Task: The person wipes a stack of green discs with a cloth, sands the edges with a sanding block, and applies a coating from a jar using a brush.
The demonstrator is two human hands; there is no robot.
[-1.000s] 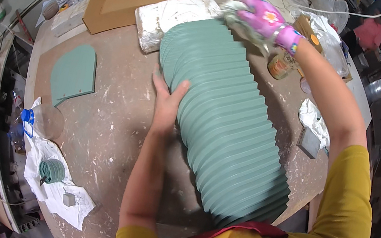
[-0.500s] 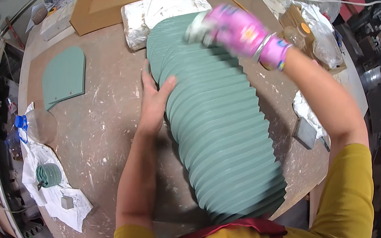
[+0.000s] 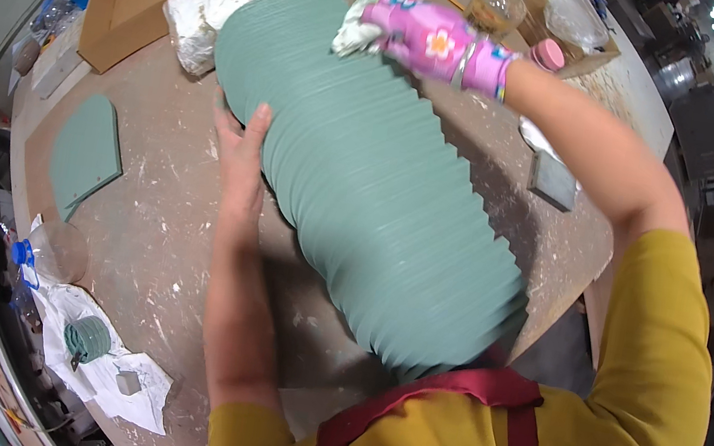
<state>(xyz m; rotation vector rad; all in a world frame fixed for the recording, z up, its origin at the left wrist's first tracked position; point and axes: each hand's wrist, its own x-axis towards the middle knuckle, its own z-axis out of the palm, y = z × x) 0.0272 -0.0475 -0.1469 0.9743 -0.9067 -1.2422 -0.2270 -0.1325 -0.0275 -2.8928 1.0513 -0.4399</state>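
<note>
"What are we looking at?"

"A long, ridged stack of flat sage-green plates (image 3: 355, 176), lying across the scuffed brown table (image 3: 159, 218). Its far end sits against the lumpy white block (image 3: 198, 17); its near end reaches the person's maroon apron (image 3: 462, 387)."

"And the hands?"

"Right hand (image 3: 430, 42), in a pink flower-print glove: fingers closed round a crumpled whitish cloth (image 3: 356, 29), right up at the stack's far right edge. Left hand (image 3: 241, 142), bare: thumb spread wide from the fingers, grasping nothing, laid along the stack's left flank."

"So which step is this?"

"Wiping down the plate edges, I'd judge, with the left hand as the steady."

"What does the next move call for?"

"Light, even strokes along the ridges, I'd say, and a firm left palm. Push too hard and those leaning plates could slide."

"And that one off to the stack's left?"

"A single round-topped green plate (image 3: 86, 149), lying flat, well apart from the stack. Neither hand is near it."
</note>
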